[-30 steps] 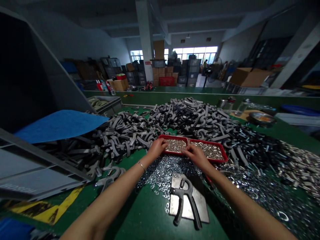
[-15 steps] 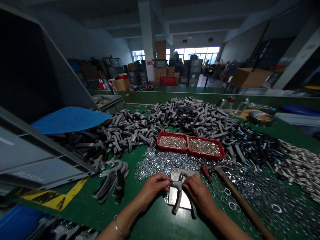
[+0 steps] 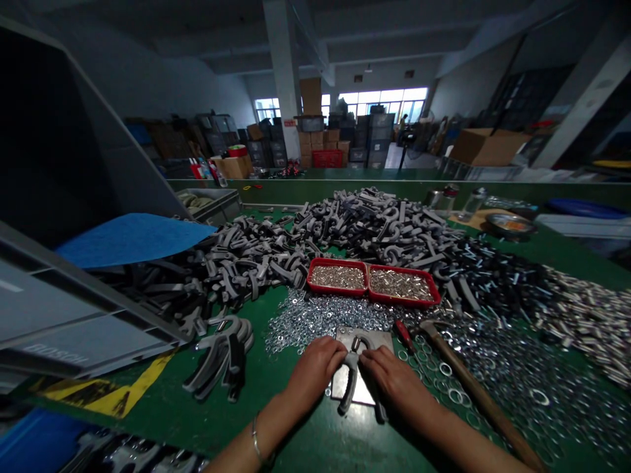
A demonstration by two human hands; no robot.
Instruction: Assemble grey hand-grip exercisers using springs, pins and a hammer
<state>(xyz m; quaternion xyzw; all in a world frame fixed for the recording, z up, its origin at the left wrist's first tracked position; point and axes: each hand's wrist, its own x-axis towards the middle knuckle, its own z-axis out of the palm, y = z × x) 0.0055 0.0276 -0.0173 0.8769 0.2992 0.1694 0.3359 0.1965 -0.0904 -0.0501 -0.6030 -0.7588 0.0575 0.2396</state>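
Observation:
A grey plier-shaped tool [image 3: 350, 378] with two curved handles and a hooked jaw lies over a flat metal plate [image 3: 363, 393], its handles toward me. At the left side of its head, my left hand [image 3: 315, 369] is closed, the fingertips partly hidden behind the hand. My right hand [image 3: 392, 376] grips the other half, fingers bent over the handle near the hook. A short metal pin [image 3: 355, 343] shows inside the hooked jaw. Just beyond the plate, small shiny nuts or washers [image 3: 315, 322] lie spread on the green table.
Two red trays [image 3: 367, 289] hold small metal pins. Behind them rises a heap of grey handle parts [image 3: 374, 220]. A hammer [image 3: 473, 387] and a red-handled screwdriver [image 3: 404, 334] lie right, among rings. Several handle parts [image 3: 219, 361] sit left, beside a grey crate [image 3: 89, 315].
My left hand has moved slightly forward and right, its fingers now bent closer against the tool's head. My right hand stays on the tool. The view has shifted slightly.

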